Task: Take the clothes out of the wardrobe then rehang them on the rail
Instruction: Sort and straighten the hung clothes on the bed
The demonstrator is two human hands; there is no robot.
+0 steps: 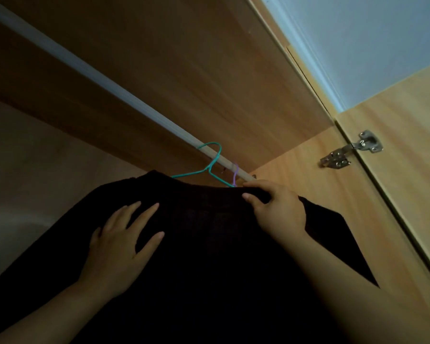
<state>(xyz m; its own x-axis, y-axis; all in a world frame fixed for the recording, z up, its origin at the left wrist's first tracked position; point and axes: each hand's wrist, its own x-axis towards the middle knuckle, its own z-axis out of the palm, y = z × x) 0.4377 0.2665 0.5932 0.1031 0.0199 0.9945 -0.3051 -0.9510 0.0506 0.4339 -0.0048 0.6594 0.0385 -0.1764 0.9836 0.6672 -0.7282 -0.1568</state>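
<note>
- Steadying the dark garment (209, 256) with both hands looks like the step in hand; whether it is coming off or going back on, I cannot tell.
- The garment hangs just under the rail (109, 85), near its right end, and seems to sit on the teal hanger (210, 167), whose hook is over the rail.
- The right hand (277, 211) pinches the top edge of the cloth, thumb in front and fingers curled over the back, just below the rail's end.
- The left hand (119, 240) lies flat on the front of the cloth, fingers straight and spread, gripping nothing.
- To do this well, I would lift by the hanger's hook, not the fabric alone, so the cloth does not slide off its thin wire shoulders.
- The flat left hand should support the weight from below while the right hand guides the hook clear of the purple hanger (235, 173) just beside it; the two hooks could snag.
- The cloth looks soft, matte and heavy, draping in a broad fold with a pointed corner against the side panel (308, 194).
- The rail is a pale, smooth round bar; both hangers are thin coated wire.
- The wardrobe panels are light wood-grain laminate, and a shiny metal hinge (350, 151) joins the open door (412, 115).
</note>
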